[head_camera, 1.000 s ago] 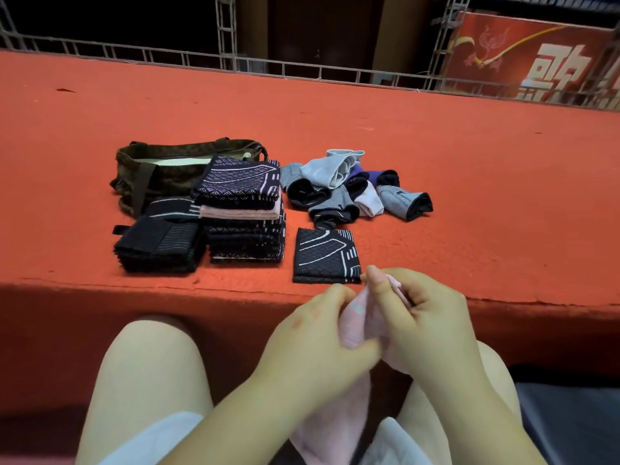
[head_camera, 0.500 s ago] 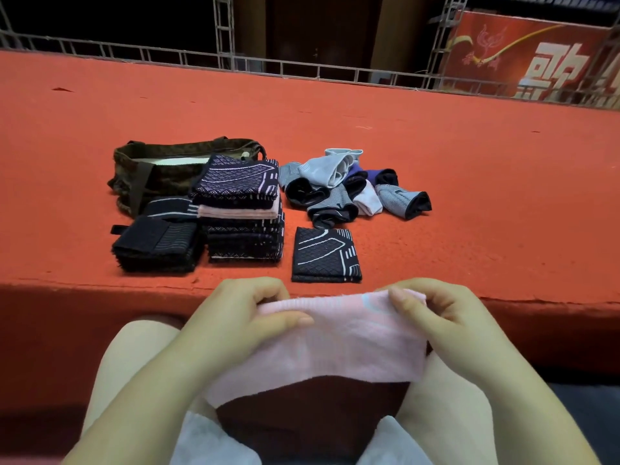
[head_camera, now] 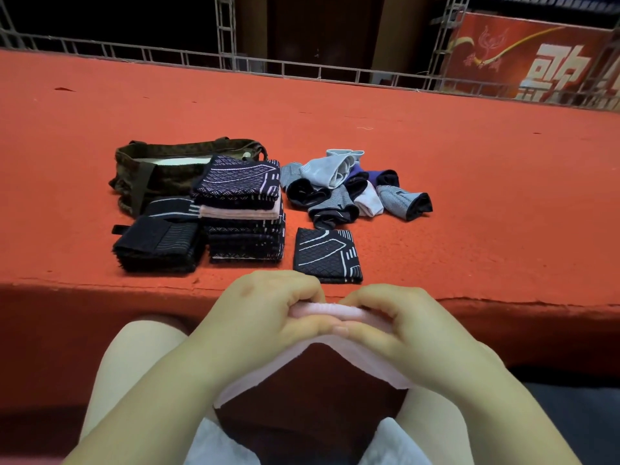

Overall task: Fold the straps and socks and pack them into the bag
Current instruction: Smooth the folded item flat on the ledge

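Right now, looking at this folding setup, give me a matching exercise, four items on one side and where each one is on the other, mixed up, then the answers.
Things:
1. pink strap
2. bag
3. loose sock pile
4. single folded dark strap

Places:
A. far left on the red surface, behind the stacks
B. lying alone near the front edge, just beyond the hands
C. held between the left hand and the right hand, above the lap
D. right of the tall folded stack

Pairs: 1-C, 2-A, 3-D, 4-B
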